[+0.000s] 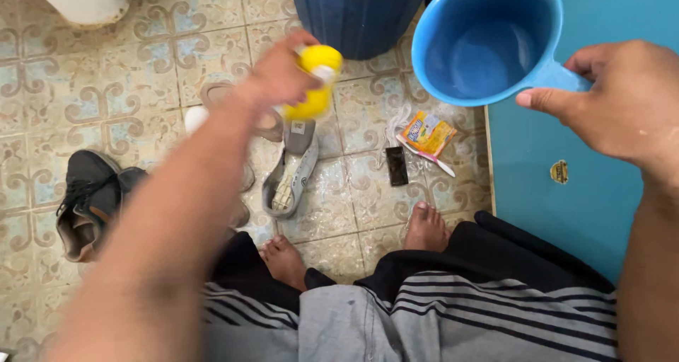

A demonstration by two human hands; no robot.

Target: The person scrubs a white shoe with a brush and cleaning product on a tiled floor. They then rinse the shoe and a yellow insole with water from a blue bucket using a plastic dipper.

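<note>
Nearest the lens: grey shorts with dark stripes (424,312), worn by me, and my two bare feet (353,245) on the patterned floor tiles (106,72).

Left hand (279,72): blurred, fingers closed around a yellow bottle (315,86), held above the floor in front of a dark blue bin (353,12).

Right hand (622,96): closed on the handle of a blue plastic dipper (488,40), thumb along the handle; the bowl is tipped toward me with its inside showing.

Floor items: one grey-and-white shoe (290,174) lying just below the bottle; a black shoe (88,199) well off to the left; a small orange sachet (426,133) beside a toothbrush (428,153) and a small dark packet (396,166), near my right foot.

Right side: a blue panel (566,192) carrying a small round sticker (559,171).
</note>
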